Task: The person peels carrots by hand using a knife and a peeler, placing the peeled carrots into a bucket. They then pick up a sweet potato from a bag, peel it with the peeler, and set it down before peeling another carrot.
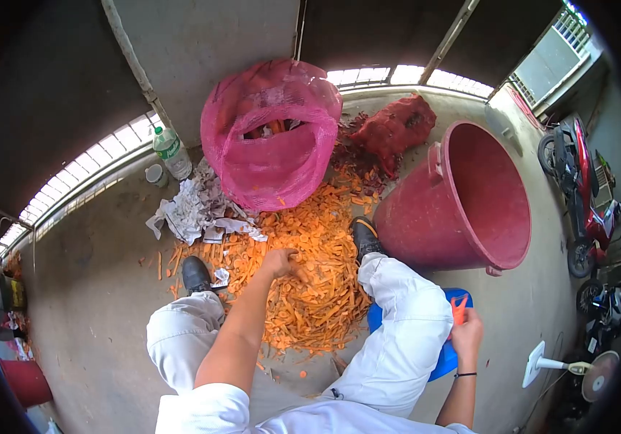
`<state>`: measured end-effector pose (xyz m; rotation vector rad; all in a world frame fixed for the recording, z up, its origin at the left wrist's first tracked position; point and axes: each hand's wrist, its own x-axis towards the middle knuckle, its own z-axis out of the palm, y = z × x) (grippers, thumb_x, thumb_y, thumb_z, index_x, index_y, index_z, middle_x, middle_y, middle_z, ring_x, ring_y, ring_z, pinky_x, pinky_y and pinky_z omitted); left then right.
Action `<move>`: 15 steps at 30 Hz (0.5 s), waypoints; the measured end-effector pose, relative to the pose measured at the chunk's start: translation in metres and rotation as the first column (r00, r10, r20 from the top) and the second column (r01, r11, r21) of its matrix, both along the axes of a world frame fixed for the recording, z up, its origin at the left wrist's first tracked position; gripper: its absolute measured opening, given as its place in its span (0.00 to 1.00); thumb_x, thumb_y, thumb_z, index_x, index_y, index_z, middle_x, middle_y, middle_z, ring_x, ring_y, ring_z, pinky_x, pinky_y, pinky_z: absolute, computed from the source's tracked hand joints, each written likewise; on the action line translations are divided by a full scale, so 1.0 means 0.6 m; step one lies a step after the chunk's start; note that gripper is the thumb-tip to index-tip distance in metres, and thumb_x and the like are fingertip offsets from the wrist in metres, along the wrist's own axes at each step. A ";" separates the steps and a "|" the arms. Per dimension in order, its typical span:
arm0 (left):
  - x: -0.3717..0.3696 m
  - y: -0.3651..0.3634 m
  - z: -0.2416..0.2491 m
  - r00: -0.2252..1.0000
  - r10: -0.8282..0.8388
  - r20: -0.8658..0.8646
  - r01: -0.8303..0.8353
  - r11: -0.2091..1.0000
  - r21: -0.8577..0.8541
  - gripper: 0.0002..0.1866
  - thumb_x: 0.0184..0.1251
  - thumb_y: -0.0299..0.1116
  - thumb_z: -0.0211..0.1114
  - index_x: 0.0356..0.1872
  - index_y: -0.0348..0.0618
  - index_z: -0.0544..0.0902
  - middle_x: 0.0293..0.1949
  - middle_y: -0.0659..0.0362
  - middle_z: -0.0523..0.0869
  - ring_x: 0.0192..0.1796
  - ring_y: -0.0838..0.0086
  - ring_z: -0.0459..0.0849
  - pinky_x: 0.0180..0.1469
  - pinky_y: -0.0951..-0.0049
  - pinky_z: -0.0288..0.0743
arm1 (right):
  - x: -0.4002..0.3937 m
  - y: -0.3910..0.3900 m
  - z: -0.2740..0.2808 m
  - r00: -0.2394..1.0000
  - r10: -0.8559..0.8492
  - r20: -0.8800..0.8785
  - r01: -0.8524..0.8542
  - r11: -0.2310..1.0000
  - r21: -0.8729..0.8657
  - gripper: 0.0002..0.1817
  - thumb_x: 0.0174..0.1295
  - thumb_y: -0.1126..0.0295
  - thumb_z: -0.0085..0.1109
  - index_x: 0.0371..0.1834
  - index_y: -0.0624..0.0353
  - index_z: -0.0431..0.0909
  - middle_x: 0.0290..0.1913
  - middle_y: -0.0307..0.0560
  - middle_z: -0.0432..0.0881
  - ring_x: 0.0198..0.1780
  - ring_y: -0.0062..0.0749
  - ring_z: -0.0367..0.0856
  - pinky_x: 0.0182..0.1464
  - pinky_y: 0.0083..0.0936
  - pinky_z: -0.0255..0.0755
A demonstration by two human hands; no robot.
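My left hand (280,264) is stretched over a large heap of orange carrot peelings (318,304) between my feet. Its fingers are apart, and nothing shows in them. By my right knee, my right hand (467,333) is closed around an orange, fork-shaped peeler (459,309). That hand is above a blue plastic container (440,365), partly hidden by my leg. Beyond the heap stands a pink mesh sack (271,163) with its mouth open; a few orange pieces show inside.
A large dark-red bin (426,210) leans at my right, its mouth toward me. Behind it lies a red net sack (397,130). Crumpled paper (191,206), a plastic bottle (172,153) and a cup (156,175) are at left. A fan (600,376) and motorbike (581,188) stand far right.
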<state>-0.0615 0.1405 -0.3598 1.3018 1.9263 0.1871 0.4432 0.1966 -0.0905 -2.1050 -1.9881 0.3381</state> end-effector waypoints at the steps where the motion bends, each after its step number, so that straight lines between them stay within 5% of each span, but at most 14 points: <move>1: -0.016 0.002 -0.007 0.970 0.138 0.202 -0.146 0.989 0.025 0.32 0.59 0.28 0.71 0.69 0.48 0.82 0.61 0.49 0.89 0.61 0.57 0.88 0.64 0.58 0.81 | -0.015 0.008 0.019 0.994 0.023 -0.102 -0.014 0.996 0.085 0.16 0.55 0.69 0.76 0.44 0.64 0.84 0.34 0.49 0.88 0.37 0.37 0.89 0.43 0.35 0.80; 3: -0.039 0.012 -0.016 0.729 0.364 0.580 -0.367 0.923 -0.117 0.32 0.61 0.16 0.65 0.70 0.43 0.81 0.64 0.49 0.87 0.65 0.59 0.86 0.65 0.60 0.81 | -0.095 0.017 0.097 0.987 0.049 -0.154 -0.022 0.984 0.177 0.16 0.57 0.71 0.76 0.46 0.64 0.83 0.36 0.48 0.88 0.37 0.34 0.88 0.43 0.33 0.80; 4: -0.038 0.011 -0.018 0.730 0.366 0.577 -0.370 0.922 -0.117 0.32 0.61 0.16 0.65 0.70 0.43 0.81 0.64 0.49 0.87 0.65 0.59 0.86 0.65 0.60 0.81 | -0.140 0.023 0.132 0.976 0.080 -0.203 -0.022 0.961 0.275 0.17 0.58 0.72 0.75 0.48 0.64 0.82 0.37 0.47 0.87 0.38 0.32 0.87 0.43 0.31 0.79; 6: -0.030 0.012 -0.045 0.481 0.404 0.778 -0.418 0.886 -0.202 0.32 0.61 0.12 0.64 0.71 0.36 0.78 0.67 0.48 0.84 0.69 0.60 0.83 0.66 0.63 0.80 | -0.228 0.034 0.179 0.864 0.409 -0.294 -0.214 0.826 0.521 0.18 0.59 0.74 0.74 0.50 0.64 0.81 0.42 0.45 0.87 0.38 0.28 0.85 0.43 0.29 0.79; 8: -0.013 0.020 -0.070 0.488 0.370 0.791 -0.418 0.894 -0.160 0.32 0.63 0.12 0.65 0.72 0.31 0.76 0.70 0.46 0.81 0.71 0.60 0.81 0.67 0.65 0.79 | -0.323 0.039 0.215 0.722 0.579 -0.378 -0.368 0.784 0.500 0.20 0.57 0.73 0.76 0.52 0.63 0.80 0.44 0.49 0.86 0.38 0.33 0.85 0.43 0.30 0.79; 11: 0.004 0.036 -0.028 0.452 0.480 0.752 -0.595 0.790 -0.146 0.33 0.64 0.15 0.67 0.73 0.33 0.75 0.69 0.43 0.80 0.69 0.59 0.82 0.66 0.64 0.80 | -0.446 0.063 0.242 0.572 0.813 -0.111 -0.714 0.559 0.422 0.23 0.55 0.69 0.77 0.52 0.62 0.80 0.42 0.53 0.83 0.40 0.47 0.86 0.43 0.34 0.81; 15: -0.031 0.061 -0.037 0.542 0.459 0.704 -0.490 0.853 -0.179 0.33 0.65 0.19 0.70 0.73 0.35 0.75 0.69 0.42 0.81 0.67 0.58 0.83 0.66 0.63 0.80 | -0.551 0.075 0.214 0.414 0.905 0.096 -0.892 0.382 0.241 0.22 0.55 0.61 0.75 0.48 0.59 0.79 0.42 0.53 0.80 0.43 0.51 0.86 0.41 0.42 0.82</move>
